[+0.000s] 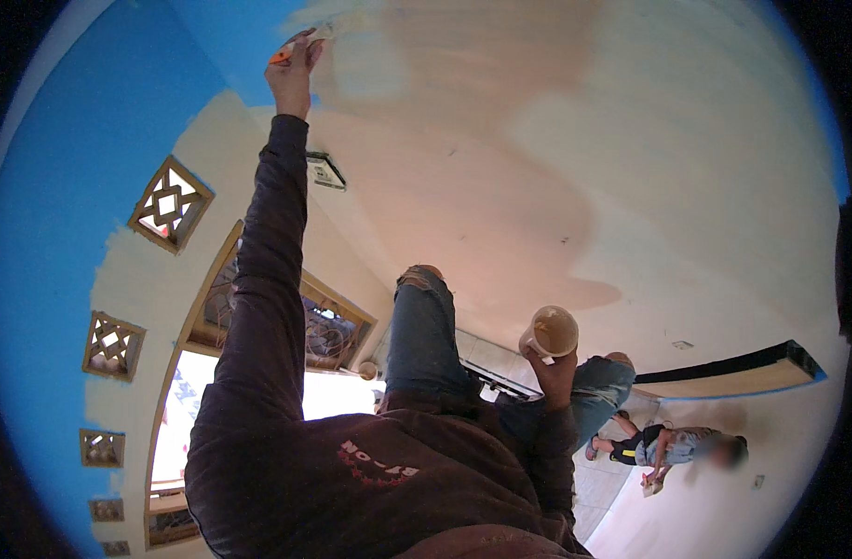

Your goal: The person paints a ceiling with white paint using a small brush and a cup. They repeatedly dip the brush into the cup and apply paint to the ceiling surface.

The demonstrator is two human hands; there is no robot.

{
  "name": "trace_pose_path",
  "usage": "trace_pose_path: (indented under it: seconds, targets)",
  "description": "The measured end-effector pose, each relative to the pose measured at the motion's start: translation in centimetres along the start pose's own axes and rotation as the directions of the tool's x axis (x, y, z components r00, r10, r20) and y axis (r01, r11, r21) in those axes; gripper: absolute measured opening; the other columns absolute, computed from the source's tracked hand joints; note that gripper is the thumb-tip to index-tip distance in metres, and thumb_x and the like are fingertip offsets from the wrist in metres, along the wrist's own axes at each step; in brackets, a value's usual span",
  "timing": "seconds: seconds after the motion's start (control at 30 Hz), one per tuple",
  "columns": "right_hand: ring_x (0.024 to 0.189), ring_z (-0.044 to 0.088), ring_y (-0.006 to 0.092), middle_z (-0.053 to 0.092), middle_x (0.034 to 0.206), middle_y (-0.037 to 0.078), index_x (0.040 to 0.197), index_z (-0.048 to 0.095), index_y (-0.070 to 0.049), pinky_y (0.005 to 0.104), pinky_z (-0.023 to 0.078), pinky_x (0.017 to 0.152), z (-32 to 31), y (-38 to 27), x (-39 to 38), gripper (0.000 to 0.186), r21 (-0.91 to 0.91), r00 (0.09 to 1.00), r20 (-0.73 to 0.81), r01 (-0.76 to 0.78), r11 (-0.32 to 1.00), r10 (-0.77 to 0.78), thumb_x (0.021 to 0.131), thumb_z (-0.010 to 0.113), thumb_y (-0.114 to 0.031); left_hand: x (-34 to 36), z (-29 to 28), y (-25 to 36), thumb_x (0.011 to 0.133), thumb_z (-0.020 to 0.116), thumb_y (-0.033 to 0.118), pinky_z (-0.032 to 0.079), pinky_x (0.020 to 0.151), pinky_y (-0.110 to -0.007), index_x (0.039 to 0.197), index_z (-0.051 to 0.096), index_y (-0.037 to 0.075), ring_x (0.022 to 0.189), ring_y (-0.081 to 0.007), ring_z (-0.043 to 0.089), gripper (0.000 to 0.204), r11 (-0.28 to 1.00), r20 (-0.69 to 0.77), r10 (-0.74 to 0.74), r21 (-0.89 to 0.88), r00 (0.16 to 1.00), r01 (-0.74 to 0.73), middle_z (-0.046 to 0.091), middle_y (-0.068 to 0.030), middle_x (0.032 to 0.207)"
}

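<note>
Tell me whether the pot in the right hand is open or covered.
Open: no lid covers the pot, and its inside shows.

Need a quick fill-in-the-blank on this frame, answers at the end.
1. The left hand holds a brush with an ____ handle.
2. In the picture, the right hand, which holds a cup, is ____ than the left hand.
3. The wall along the picture's far left is mostly ____.
4. The other person shows in the lower ____ part of the picture.

Missing words: orange; lower; blue; right.
</note>
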State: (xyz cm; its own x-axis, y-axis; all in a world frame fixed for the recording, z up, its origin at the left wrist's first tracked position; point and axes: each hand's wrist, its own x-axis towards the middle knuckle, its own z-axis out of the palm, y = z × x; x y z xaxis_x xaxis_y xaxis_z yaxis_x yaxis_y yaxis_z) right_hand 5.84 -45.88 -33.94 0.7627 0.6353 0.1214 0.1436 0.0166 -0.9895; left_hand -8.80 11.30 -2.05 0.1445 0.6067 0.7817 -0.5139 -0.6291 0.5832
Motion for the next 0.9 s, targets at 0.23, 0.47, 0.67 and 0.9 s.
trace_pose_path:
  seconds: [0.23, 0.47, 0.67, 0.9]
  targets:
    - [0.111, 0.066, 0.0272, 0.067, 0.118, 0.015, 0.129, 0.052, -0.001, 0.0402, 0.052, 0.095, -0.1, 0.8, 0.0, 0.071, -0.008, 1.000, -0.017, 0.006, 1.000, -0.007, 0.071, 0.089, -0.021, 2.8, -6.5, -1.8, 0.098, 0.061, 0.007, 0.064, 0.080, -0.034, 0.114, 0.066, -0.008, 0.092, -0.0236, 0.071, 0.023, 0.986, -0.144, 0.063, 0.164, 0.987, -0.039, 0.070, -0.0171, 0.107]
    - [0.111, 0.066, 0.0272, 0.067, 0.118, 0.016, 0.129, 0.052, -0.001, 0.0403, 0.052, 0.095, -0.1, 1.4, 0.2, 0.072, -0.036, 1.000, -0.017, 0.011, 0.999, -0.012, 0.071, 0.090, -0.021, 3.9, -7.5, -3.7, 0.096, 0.059, 0.010, 0.063, 0.074, -0.035, 0.109, 0.070, -0.006, 0.089, -0.0260, 0.072, 0.023, 0.858, -0.365, 0.332, 0.499, 0.870, -0.119, 0.071, -0.0178, 0.101]
    - [0.112, 0.065, 0.0274, 0.067, 0.119, 0.016, 0.130, 0.051, -0.001, 0.0402, 0.051, 0.095, -0.4, 1.2, -0.1, 0.073, -0.054, 1.000, -0.001, -0.012, 0.998, 0.012, 0.071, 0.090, -0.020, 1.3, 2.3, -1.3, 0.096, 0.059, 0.012, 0.061, 0.078, -0.035, 0.111, 0.068, -0.007, 0.084, -0.0205, 0.072, 0.026, 0.764, -0.169, 0.366, 0.617, 0.915, -0.192, 0.073, -0.0156, 0.093]
    - [0.112, 0.065, 0.0277, 0.066, 0.119, 0.016, 0.130, 0.051, -0.001, 0.0397, 0.051, 0.096, -0.4, 1.4, 0.0, 0.073, -0.044, 1.000, 0.014, 0.007, 0.999, -0.006, 0.071, 0.090, -0.020, -5.6, 12.3, 2.5, 0.094, 0.061, 0.013, 0.056, 0.071, -0.030, 0.115, 0.071, 0.002, 0.076, -0.0174, 0.073, 0.025, 0.685, -0.008, 0.422, 0.658, 0.907, -0.313, 0.075, -0.0113, 0.084]
